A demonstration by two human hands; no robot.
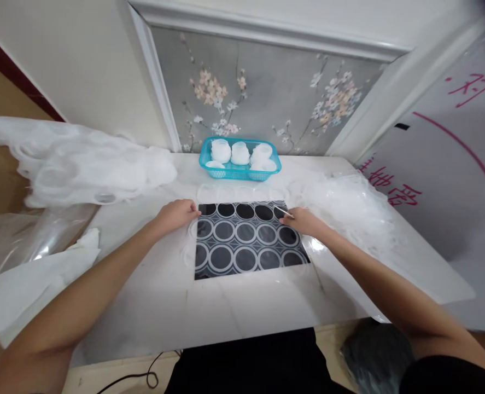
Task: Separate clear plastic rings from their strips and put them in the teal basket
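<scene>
A dark sheet with rows of pale rings (246,234) lies flat on the table in front of me. The top row of its ovals looks blacker than the greyer rows below. My left hand (180,214) is closed, with its fingertips pinched at the sheet's upper left corner. Over the upper right corner, my right hand (302,222) grips a thin pale pointed tool (284,212), its tip pointing left above the top row; its exact kind is unclear. Behind the sheet runs a row of faint translucent discs (238,193).
A blue basket (242,174) with stacks of white discs (221,151) stands against the wall. White sheets with cut-out holes (90,164) are heaped at left, clear plastic film (57,235) below them. More translucent sheets (349,208) lie at right. A whiteboard with red writing (443,164) leans there.
</scene>
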